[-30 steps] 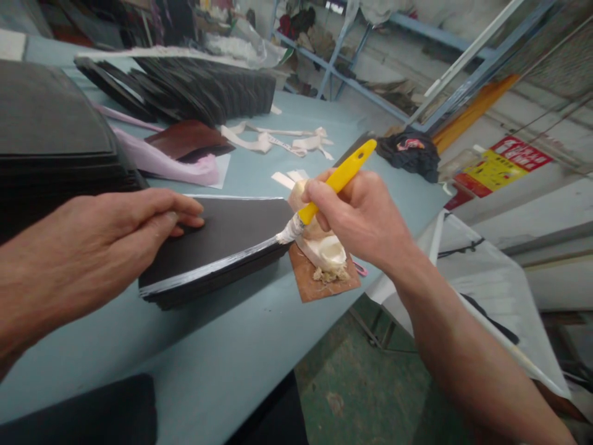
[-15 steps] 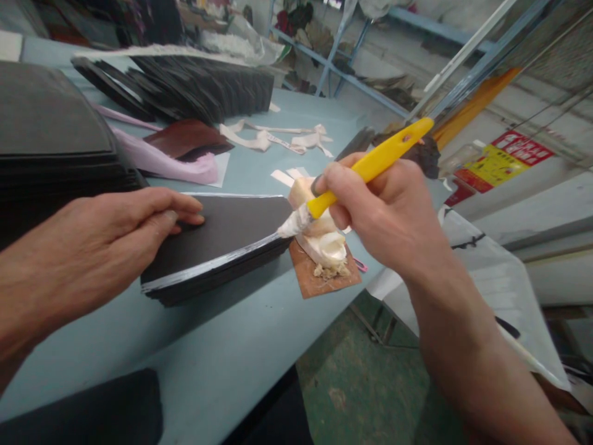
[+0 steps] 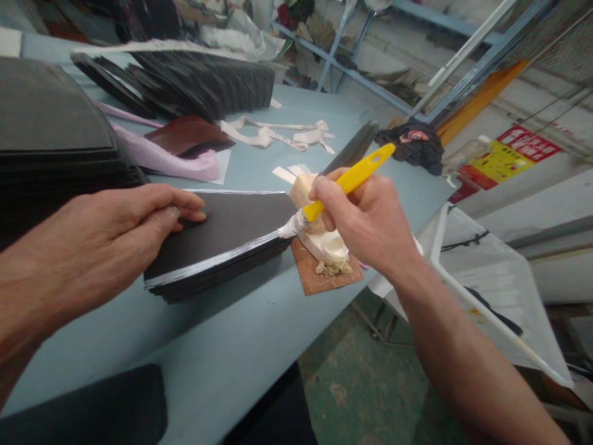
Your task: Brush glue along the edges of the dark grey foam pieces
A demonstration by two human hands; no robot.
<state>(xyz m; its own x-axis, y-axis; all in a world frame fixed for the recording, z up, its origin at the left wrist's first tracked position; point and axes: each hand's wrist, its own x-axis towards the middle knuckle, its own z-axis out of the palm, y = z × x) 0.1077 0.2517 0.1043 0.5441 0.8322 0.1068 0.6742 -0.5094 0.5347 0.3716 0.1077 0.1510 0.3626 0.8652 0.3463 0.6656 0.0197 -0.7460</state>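
My left hand [image 3: 123,225] lies with its fingers stretched out on a stack of black sheets [image 3: 236,216], near its left end. White paste coats the stack's near and far top edges. Closed around the yellow handle of a paste brush [image 3: 349,182], my right hand [image 3: 368,213] holds it at a slant. The brush's white-caked bristles touch the near right corner of the top sheet. Just behind the bristles is a pale container smeared with thick white paste [image 3: 334,247], partly hidden by my right hand. It rests on a small brown board [image 3: 319,281].
A taller black stack [image 3: 50,117] stands at the left, and a fanned row of black pieces [image 3: 204,83] at the back. Pink cloth [image 3: 176,161] and white strips [image 3: 296,136] lie behind the work. A white tray [image 3: 491,278] is beyond the table's right edge.
My right hand has shifted left, and the brush handle's end has dropped lower. The bristles remain at the sheet's corner. My left hand keeps its place on the stack.
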